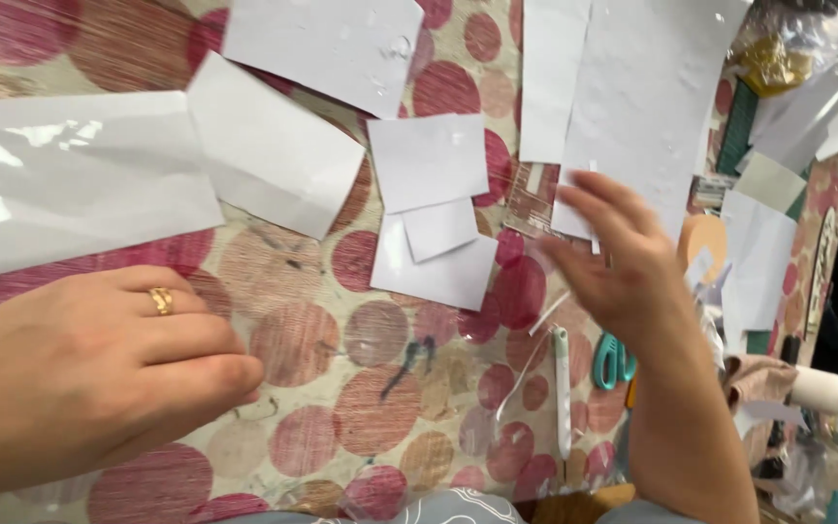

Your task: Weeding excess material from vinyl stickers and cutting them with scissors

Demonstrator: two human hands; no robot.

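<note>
1. Honestly, keep the left hand point(89, 374) resting as is — fingers curled together, holding nothing, lower left on the dotted tablecloth point(341, 369).
2. Right hand point(623, 257), fingers spread, blurred, reaches the long white paper strip point(647, 97) at upper right — grab its bottom edge gently.
3. Mind the teal scissors point(613, 361) just below.

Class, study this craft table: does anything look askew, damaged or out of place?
The white paper pieces lie scattered and overlapping at odd angles on the dotted tablecloth. The teal scissors sit half hidden under the right hand. Nothing looks torn or spilled.
</note>
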